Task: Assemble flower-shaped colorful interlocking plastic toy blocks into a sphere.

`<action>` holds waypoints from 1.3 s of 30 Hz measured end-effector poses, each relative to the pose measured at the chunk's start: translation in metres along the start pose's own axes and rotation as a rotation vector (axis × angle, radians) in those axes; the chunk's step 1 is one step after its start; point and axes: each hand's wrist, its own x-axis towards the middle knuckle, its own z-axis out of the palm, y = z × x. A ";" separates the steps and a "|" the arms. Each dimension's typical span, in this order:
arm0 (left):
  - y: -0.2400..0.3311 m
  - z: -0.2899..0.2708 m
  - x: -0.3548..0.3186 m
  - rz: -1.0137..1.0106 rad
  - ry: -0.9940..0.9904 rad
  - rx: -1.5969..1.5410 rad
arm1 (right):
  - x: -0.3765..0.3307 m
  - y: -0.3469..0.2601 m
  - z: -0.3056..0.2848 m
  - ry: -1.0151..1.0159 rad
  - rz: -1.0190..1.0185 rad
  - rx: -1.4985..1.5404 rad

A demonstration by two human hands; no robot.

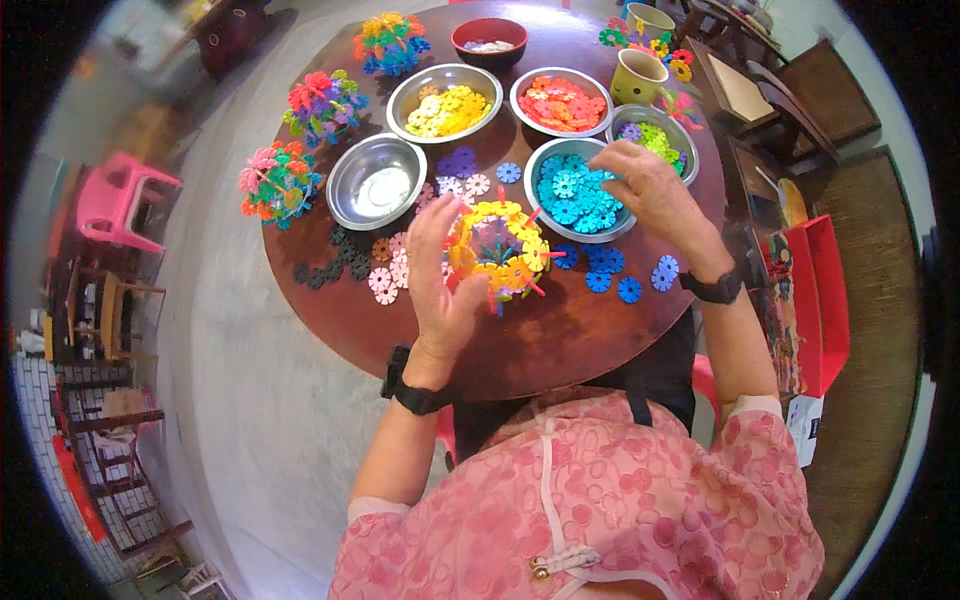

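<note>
My left hand (440, 285) curves round the left side of a ball of interlocking flower discs (500, 250), fingers up its side and thumb at its lower edge. The ball is yellow and orange with red spikes sticking out and a hollow in its top. My right hand (655, 195) hovers at the right rim of a steel bowl (531, 205) of teal flower discs (572, 195). Its fingers are bent and slightly apart, with nothing visible between them. Loose blue discs (603, 258) lie right of the ball; pink discs (383, 285) lie left of it.
Steel bowls hold yellow discs (447, 110), red discs (562, 104) and green discs (655, 143); another steel bowl (377, 182) looks bare inside. Several finished disc balls (325, 107) line the table's left edge. A red bowl (489, 40) and green cup (638, 76) stand farther back.
</note>
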 end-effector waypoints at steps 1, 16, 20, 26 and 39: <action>-0.001 0.000 0.000 0.036 0.088 -0.057 | -0.001 0.003 0.007 -0.003 -0.007 0.005; -0.005 -0.014 0.001 0.021 0.162 0.040 | -0.009 0.013 0.047 0.109 -0.169 -0.240; -0.006 -0.017 -0.001 0.013 0.162 0.010 | -0.013 0.015 0.052 0.214 -0.142 -0.200; 0.010 -0.014 0.007 0.175 -0.124 0.287 | -0.017 0.015 0.040 0.334 -0.042 0.050; -0.009 -0.015 0.004 -0.259 -0.104 -0.476 | -0.016 -0.002 0.004 0.233 0.434 1.327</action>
